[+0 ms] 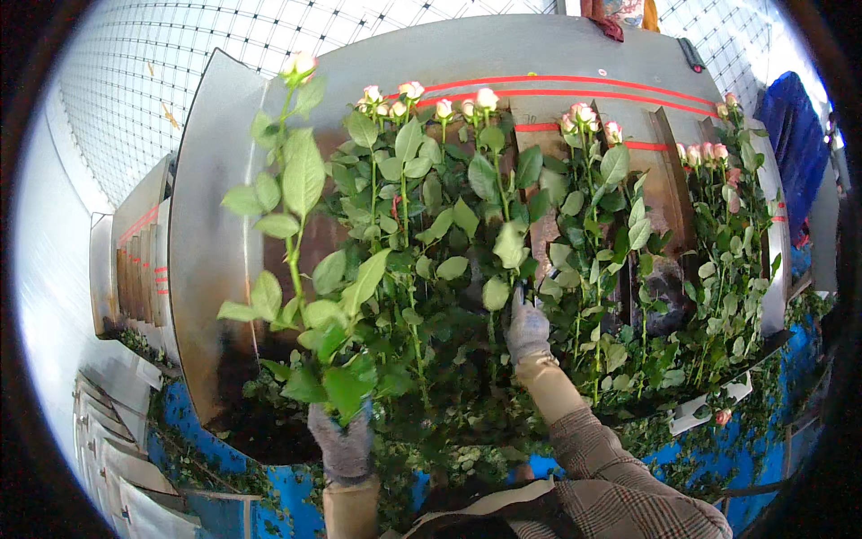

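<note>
My left hand, in a grey work glove, is closed around the lower stem of a long leafy rose. That rose stands upright, nearer to me than the others, with a pale pink-white bloom at its top. My right hand, gloved too, reaches in among the roses lying on the metal table. Its fingers are closed at the stem of a white-pink rose; leaves partly cover the fingertips. Several more roses lie beside it, blooms toward the far side.
The metal sorting table has upright dividers and red stripes. More roses fill its right side. Blue sheeting hangs at far right. Cut leaves litter the blue floor. Another striped metal table stands at left.
</note>
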Demonstrator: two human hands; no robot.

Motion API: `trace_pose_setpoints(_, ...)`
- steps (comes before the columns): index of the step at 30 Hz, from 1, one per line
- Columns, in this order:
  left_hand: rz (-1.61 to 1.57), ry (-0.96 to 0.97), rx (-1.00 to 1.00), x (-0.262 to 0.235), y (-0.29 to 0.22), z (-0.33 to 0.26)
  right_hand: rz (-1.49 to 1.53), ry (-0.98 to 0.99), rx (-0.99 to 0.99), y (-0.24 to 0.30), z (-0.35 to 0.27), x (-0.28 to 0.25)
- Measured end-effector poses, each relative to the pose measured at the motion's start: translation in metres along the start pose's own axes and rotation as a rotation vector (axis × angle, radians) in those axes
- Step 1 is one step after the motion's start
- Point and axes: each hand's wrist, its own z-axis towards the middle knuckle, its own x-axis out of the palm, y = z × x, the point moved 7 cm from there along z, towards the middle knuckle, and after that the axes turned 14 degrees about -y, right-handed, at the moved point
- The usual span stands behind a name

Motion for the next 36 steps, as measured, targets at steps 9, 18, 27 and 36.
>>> trace_pose_setpoints(9, 0.306, 0.329, 0.608, 0.111, -0.151, -0.023, 0.948, 0.003, -0.211, 0.121, 0.028, -0.251)
trace_pose_setpoints(18, 0.039, 0.559, 0.249, 0.125, -0.129, -0.021, 0.228, -0.433, -0.037, -0.054, 0.035, -0.117)
trace_pose_setpoints(27, 0.165, 0.614, 0.109, 0.111, -0.096, -0.041, 0.049, -0.18, 0.11, -0.082, -0.004, -0.024)
trace_pose_setpoints(36, 0.468, 0.501, -0.04, 0.106, -0.013, -0.035, 0.154, -0.142, 0.168, -0.097, 0.0, -0.036)
